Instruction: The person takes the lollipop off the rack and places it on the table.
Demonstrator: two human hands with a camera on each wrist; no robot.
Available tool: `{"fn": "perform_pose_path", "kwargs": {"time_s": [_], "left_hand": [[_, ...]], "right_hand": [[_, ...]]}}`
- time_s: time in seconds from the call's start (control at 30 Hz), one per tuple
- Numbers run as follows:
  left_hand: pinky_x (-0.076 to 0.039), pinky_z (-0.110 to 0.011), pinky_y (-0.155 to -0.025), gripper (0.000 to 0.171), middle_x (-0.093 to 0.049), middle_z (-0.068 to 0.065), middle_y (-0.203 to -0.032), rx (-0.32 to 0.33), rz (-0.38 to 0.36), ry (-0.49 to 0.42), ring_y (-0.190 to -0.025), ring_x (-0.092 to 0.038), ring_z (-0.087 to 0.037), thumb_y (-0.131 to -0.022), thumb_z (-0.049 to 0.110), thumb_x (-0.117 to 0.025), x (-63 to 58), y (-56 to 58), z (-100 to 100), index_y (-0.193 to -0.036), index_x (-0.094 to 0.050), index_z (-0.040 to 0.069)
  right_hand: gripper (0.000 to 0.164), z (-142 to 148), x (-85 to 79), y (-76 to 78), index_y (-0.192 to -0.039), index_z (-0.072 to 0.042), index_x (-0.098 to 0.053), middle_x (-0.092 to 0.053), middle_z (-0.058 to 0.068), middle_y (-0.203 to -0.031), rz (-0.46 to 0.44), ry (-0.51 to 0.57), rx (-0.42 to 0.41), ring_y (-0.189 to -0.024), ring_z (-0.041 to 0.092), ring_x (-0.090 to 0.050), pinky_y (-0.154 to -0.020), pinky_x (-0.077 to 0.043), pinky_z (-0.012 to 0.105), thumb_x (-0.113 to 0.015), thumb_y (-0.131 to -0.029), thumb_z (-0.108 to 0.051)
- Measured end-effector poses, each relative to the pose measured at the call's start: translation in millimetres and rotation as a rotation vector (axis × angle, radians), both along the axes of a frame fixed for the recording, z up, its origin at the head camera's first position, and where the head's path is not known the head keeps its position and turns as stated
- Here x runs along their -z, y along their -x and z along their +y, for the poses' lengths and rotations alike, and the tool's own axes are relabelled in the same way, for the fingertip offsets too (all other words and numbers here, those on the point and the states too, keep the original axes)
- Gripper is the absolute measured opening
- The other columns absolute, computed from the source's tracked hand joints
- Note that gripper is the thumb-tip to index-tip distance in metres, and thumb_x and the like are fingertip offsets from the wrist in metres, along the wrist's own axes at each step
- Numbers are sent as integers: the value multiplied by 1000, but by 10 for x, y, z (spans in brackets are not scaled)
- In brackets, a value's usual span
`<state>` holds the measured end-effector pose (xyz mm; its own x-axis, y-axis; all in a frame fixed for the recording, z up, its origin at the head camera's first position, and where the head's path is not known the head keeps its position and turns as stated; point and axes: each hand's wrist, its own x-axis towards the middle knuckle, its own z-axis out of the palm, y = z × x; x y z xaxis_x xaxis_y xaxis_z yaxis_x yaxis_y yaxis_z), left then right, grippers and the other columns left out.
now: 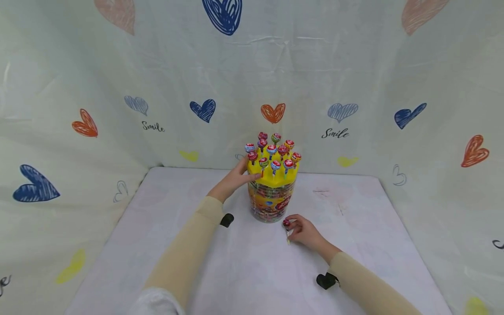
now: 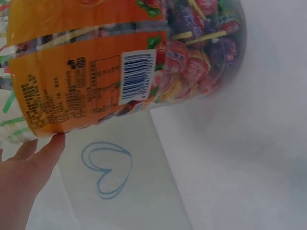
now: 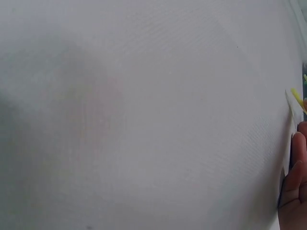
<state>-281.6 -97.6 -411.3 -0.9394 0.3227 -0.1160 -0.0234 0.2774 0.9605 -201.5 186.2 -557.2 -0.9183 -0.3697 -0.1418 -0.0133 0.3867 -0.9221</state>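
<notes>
A clear lollipop jar [image 1: 269, 203] with a yellow lid [image 1: 273, 180] stands upright toward the back of the table. Several wrapped lollipops [image 1: 275, 166] stick up from the lid. My left hand [image 1: 238, 176] holds the jar's left side at the lid, thumb across the front; the left wrist view has its fingertips at the edge of the orange label [image 2: 96, 81]. In front of the jar, my right hand [image 1: 303, 232] pinches a single lollipop [image 1: 286, 222], dark red head up and stick down. Only that hand's fingers and a yellow stick [image 3: 297, 99] show in the right wrist view.
A white cloth [image 1: 157, 245] covers the table. Behind and around it hangs a pale curtain [image 1: 236, 70] printed with hearts. Small black pieces sit beside the left sleeve [image 1: 197, 236] and the right sleeve [image 1: 366, 280].
</notes>
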Motion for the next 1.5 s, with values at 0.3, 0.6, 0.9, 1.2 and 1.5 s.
{"fn": "perform_pose_path", "kwargs": {"time_s": [0.3, 0.6, 0.9, 1.2, 1.5], "left_hand": [[-13, -64, -111, 99, -15, 5, -162, 7, -9, -7, -148, -9, -25, -77, 61, -73, 52, 26, 8, -154, -14, 45], [-15, -65, -111, 96, -15, 4, -162, 9, -18, 12, -148, -10, -26, -77, 62, -72, 73, 32, -4, -152, -14, 50], [-15, -65, -111, 96, -16, 5, -162, 6, -17, 42, -148, -10, -26, -75, 67, -69, 79, 46, -15, -151, -13, 53], [-16, -65, -110, 96, -16, 3, -162, 14, -22, 53, -148, -10, -27, -77, 65, -69, 72, 6, 6, -153, -11, 49], [-14, -66, -110, 96, -12, 4, -163, 35, -8, 42, -148, -8, -27, -77, 68, -67, 45, -18, -11, -151, -9, 53]], "right_hand": [[54, -65, 10, 41, -127, -3, -55, -61, 4, -92, 22, -106, 13, -68, 19, -51, -57, -46, 26, -78, -78, 1], [54, -52, 0, 65, -127, -2, -56, -59, 4, -90, 30, -132, -37, -69, 18, -51, -56, -45, 25, -79, -78, 0], [56, -15, 9, 42, -129, 0, -55, -60, 6, -92, 67, -98, -48, -70, 19, -53, -59, -47, 25, -80, -79, -3], [59, 115, -365, 72, -135, 0, -52, -63, 17, -108, 67, -60, 61, -84, 21, -60, -70, -53, 29, -78, -82, -5], [55, 97, -1212, 62, -137, -4, -52, -60, 18, -122, 209, 139, 194, -103, 25, -57, -83, -52, 20, -74, -86, -8]]}}
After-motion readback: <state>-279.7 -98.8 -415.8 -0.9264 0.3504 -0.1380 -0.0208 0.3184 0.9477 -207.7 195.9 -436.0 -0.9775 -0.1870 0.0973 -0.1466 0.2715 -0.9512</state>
